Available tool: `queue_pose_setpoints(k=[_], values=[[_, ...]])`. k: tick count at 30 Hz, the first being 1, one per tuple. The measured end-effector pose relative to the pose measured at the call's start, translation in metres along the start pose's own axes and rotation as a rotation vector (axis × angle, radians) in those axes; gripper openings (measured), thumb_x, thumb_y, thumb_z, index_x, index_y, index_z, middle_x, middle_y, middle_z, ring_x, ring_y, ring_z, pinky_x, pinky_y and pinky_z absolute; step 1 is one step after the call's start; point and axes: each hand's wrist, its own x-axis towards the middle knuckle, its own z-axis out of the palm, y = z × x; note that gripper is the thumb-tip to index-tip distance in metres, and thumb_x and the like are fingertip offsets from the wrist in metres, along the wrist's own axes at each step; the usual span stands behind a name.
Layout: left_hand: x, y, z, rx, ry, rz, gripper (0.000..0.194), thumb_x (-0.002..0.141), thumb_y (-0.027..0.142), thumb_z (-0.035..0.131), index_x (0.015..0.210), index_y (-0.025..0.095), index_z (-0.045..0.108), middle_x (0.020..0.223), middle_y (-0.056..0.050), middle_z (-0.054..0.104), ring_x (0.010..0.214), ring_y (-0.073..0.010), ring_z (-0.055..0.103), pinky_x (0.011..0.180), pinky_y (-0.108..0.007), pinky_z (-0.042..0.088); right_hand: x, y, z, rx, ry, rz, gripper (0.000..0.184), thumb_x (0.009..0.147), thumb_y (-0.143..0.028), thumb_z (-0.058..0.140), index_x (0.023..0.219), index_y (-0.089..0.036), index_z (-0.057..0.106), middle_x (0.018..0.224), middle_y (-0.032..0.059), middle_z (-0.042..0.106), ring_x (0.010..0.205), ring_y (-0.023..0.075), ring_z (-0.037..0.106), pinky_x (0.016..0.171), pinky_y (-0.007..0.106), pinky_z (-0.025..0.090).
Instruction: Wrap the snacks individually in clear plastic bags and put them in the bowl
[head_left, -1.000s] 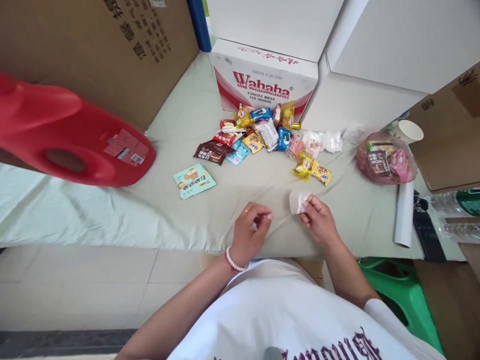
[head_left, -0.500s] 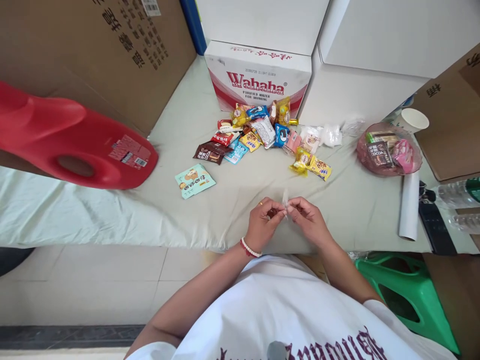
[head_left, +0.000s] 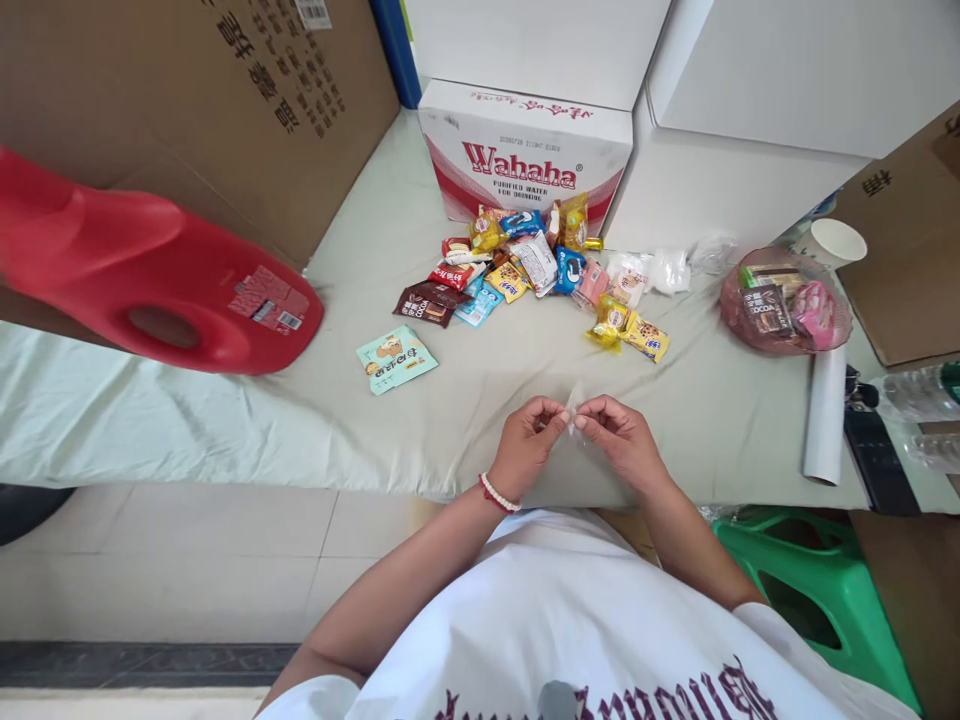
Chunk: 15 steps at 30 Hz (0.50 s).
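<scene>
Near the table's front edge, my left hand and my right hand meet, each pinching a small clear plastic bag between thumb and fingers. The bag is thin and see-through, and its lower part is hard to make out. Beyond my hands lie a yellow-wrapped snack and a yellow packet, side by side. A light-green snack packet rests flat to the left. Farther back, several wrapped snacks form a heap.
A Wahaha carton stands behind the heap. At left is a large red jug. On the right are crumpled clear plastic bags, a pink bowl of snacks, a paper cup, a white roll and a green stool.
The whole view has shifted slightly, so the table things appear a little to the right. Both hands keep their pinch on the plastic bag, with only small finger movements.
</scene>
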Motion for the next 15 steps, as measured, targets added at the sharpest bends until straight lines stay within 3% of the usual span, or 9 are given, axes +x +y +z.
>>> queue_pose_setpoints(k=[4,8,12,15], values=[[0.002,-0.001,-0.010,-0.195,-0.005,-0.067,0.037,0.079,0.052,0.077,0.081,0.018,0.062,0.069,0.004,0.054,0.065,-0.0099,0.046,0.065,-0.025,0.039,0.002,0.000,-0.009,0.166,0.071,0.044,0.032,0.075,-0.047,0.084,0.078,-0.021,0.067,0.062,-0.0048,0.051,0.055,0.0093,0.038,0.054,0.024,0.030],[0.000,0.000,-0.028,-0.378,-0.075,-0.127,0.038,0.077,0.048,0.082,0.081,0.018,0.061,0.082,0.001,0.061,0.076,-0.0111,0.054,0.071,-0.025,0.044,0.002,-0.006,-0.029,0.279,0.087,0.114,0.033,0.071,-0.046,0.088,0.076,-0.022,0.065,0.060,-0.0054,0.046,0.053,0.0087,0.035,0.051,0.023,0.028],[-0.003,0.004,-0.044,-0.447,-0.227,-0.183,0.036,0.079,0.045,0.082,0.082,0.016,0.062,0.082,-0.001,0.064,0.073,-0.0113,0.056,0.068,-0.025,0.044,0.006,-0.011,-0.055,0.183,0.076,0.161,0.034,0.071,-0.045,0.088,0.077,-0.020,0.066,0.065,-0.0042,0.047,0.055,0.0085,0.035,0.050,0.023,0.027],[-0.004,0.005,-0.050,-0.434,-0.255,-0.189,0.036,0.079,0.045,0.083,0.081,0.016,0.062,0.075,-0.001,0.063,0.067,-0.0105,0.055,0.064,-0.024,0.043,0.010,-0.009,-0.066,0.035,0.164,0.115,0.034,0.075,-0.047,0.085,0.078,-0.020,0.065,0.068,-0.0034,0.049,0.056,0.0089,0.037,0.051,0.024,0.029]])
